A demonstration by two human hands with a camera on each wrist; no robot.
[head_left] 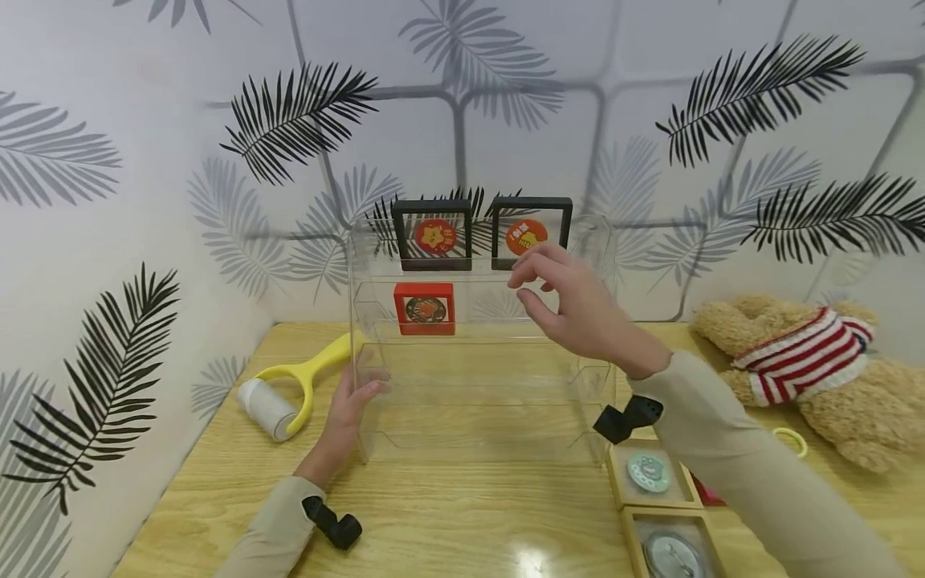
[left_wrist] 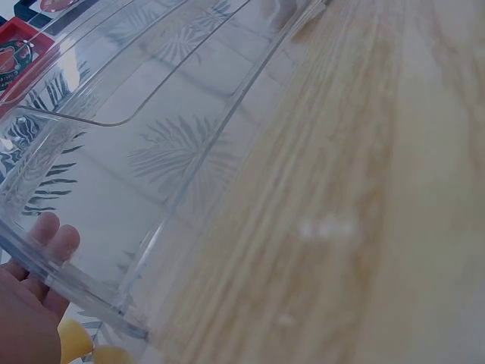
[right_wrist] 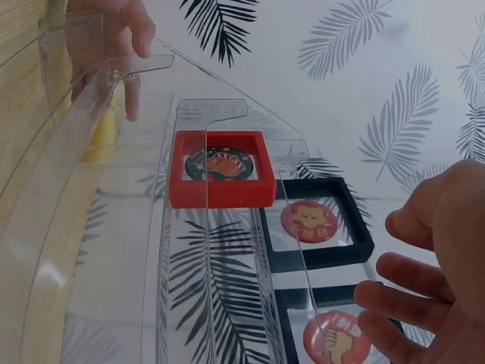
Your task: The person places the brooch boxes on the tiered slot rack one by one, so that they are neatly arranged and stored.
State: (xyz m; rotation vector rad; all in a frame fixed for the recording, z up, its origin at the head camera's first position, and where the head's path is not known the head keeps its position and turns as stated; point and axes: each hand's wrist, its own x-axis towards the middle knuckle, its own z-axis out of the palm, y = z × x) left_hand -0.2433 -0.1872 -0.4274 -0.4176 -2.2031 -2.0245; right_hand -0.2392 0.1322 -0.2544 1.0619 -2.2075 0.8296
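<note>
A clear acrylic tiered display rack [head_left: 484,343] stands on the table. My left hand [head_left: 348,411] grips the edge of its left side panel, fingers wrapped round the clear plastic in the left wrist view. Two black frames with round red badges stand on the top tier, the left black frame [head_left: 433,207] and the right black frame [head_left: 531,202]. One tier lower, at the left, sits a red frame [head_left: 425,331] with a dark round badge. My right hand [head_left: 578,305] hovers in front of the right black frame, fingers loosely bent and nothing held.
A yellow-handled lint roller [head_left: 307,373] lies left of the rack. Two wooden frames with round badges, an upper wooden frame [head_left: 658,504] and a lower one [head_left: 636,539], lie at the front right. A teddy bear [head_left: 802,361] lies on the right. A patterned wall [head_left: 636,144] stands behind.
</note>
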